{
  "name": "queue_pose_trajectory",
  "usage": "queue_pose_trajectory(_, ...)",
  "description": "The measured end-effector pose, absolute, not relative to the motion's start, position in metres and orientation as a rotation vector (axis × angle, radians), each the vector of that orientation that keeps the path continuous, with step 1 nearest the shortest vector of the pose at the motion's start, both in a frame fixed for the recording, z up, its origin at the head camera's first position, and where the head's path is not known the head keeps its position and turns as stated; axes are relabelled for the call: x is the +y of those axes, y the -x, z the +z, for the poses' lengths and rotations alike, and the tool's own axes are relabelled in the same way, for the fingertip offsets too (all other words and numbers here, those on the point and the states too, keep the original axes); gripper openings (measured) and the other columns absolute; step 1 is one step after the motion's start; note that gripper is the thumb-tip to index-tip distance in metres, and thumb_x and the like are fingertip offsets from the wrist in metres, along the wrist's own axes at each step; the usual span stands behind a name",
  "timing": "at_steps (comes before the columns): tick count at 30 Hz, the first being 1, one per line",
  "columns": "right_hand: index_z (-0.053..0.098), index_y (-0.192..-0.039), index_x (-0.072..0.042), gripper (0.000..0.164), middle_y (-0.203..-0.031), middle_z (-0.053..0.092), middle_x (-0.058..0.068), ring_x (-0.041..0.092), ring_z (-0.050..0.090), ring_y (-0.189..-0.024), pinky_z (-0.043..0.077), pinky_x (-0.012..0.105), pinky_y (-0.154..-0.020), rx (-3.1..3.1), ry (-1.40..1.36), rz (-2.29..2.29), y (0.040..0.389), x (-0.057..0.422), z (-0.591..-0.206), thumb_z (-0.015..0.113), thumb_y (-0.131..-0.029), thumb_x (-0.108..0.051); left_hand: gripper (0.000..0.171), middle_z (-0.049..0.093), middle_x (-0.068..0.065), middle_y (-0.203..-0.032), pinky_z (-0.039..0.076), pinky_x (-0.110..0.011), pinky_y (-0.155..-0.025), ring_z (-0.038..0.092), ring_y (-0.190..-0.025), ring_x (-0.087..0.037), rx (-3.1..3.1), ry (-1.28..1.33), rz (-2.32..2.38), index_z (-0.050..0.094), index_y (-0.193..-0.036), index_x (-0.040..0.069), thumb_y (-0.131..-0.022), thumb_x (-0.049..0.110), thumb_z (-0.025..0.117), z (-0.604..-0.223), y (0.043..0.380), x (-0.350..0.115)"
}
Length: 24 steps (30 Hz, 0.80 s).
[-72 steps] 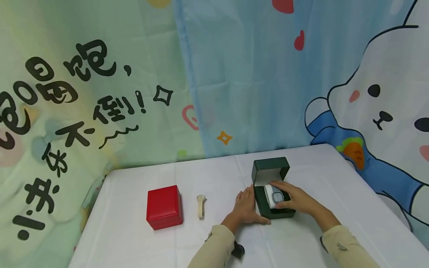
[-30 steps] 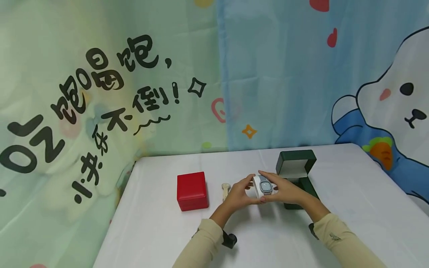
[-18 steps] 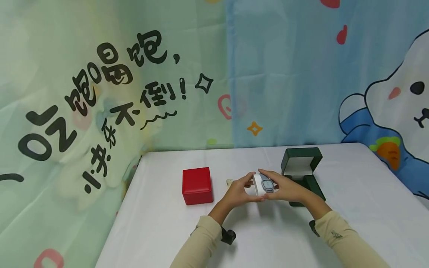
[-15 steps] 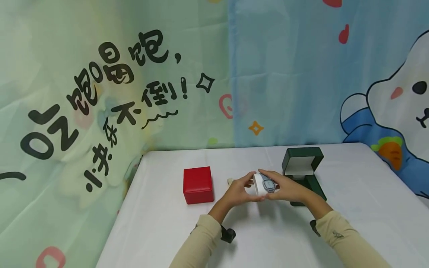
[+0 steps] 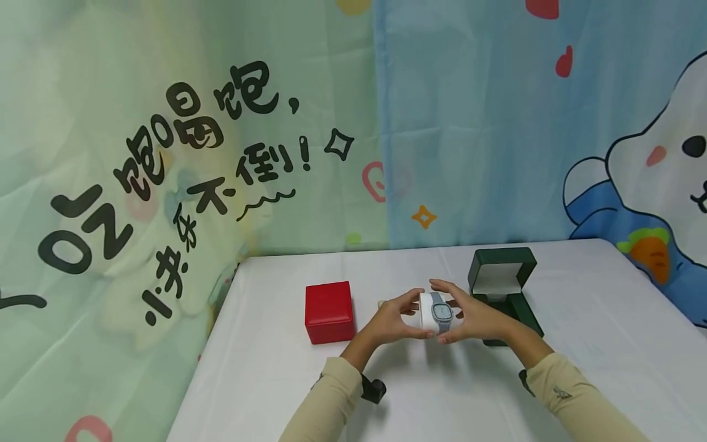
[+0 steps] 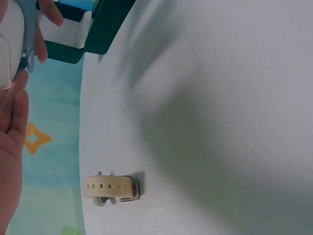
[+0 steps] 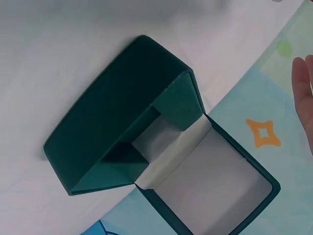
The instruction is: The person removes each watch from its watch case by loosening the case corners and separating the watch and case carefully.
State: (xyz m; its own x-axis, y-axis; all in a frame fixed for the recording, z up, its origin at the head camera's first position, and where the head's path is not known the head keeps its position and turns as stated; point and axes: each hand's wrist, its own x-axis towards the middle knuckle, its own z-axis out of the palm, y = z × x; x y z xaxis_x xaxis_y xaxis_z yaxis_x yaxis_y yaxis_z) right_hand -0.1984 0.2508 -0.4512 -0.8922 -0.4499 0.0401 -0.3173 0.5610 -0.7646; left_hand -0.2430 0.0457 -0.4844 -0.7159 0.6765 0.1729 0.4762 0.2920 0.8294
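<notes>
In the head view, my left hand point(image 5: 393, 319) grips the left end of a white watch cushion point(image 5: 426, 313) above the table. A wristwatch point(image 5: 442, 312) with a grey-blue strap and square face is wrapped round the cushion. My right hand point(image 5: 479, 316) is spread around its right side, index fingertip a little above it and thumb tip right at the lower strap. The left wrist view shows the strap point(image 6: 28, 32) and part of my left hand. Behind my right hand stands the green watch box point(image 5: 504, 270), lid raised. At the right wrist view's edge are straight fingers point(image 7: 304, 90).
A closed red box point(image 5: 329, 313) stands to the left on the white tablecloth point(image 5: 270, 368). A beige watch point(image 6: 110, 187) lies on the cloth, mostly hidden behind my left hand in the head view. A printed curtain point(image 5: 309, 153) hangs behind the table.
Both hands have brought the cushion and watch up out of the green box and leftward. Over the last half second, my right fingers and thumb have spread wider and the watch face has turned more upright.
</notes>
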Motion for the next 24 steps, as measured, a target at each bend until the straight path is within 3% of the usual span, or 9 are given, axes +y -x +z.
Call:
queue_pose_trajectory(12, 0.033, -0.130, -0.007, 0.080, -0.120, 0.047, 0.012, 0.025, 0.049, -0.097, 0.045, 0.034, -0.077, 2.660, 0.628, -1.233, 0.1966, 0.2484, -0.4533, 0.080, -0.067, -0.026, 0.069, 0.058, -0.001, -0.120, 0.046, -0.015, -0.087, 0.059, -0.100, -0.004, 2.310, -1.095, 1.383, 0.047, -0.129, 0.018, -0.069, 0.020, 0.080, -0.4808, 0.2443, 0.0452)
queue_pose_trajectory(24, 0.037, -0.123, -0.006, 0.079, -0.109, 0.048, 0.005, 0.019, 0.046, -0.090, 0.045, 0.026, -0.072, 2.806, 0.625, -1.177, 0.1987, 0.2427, -0.4549, 0.082, -0.063, -0.034, 0.070, 0.057, -0.003, -0.123, 0.045, -0.014, -0.088, 0.059, -0.102, -0.005, 2.288, -1.053, 1.457, 0.047, -0.130, 0.014, -0.068, 0.016, 0.080, -0.4792, 0.2426, 0.0420)
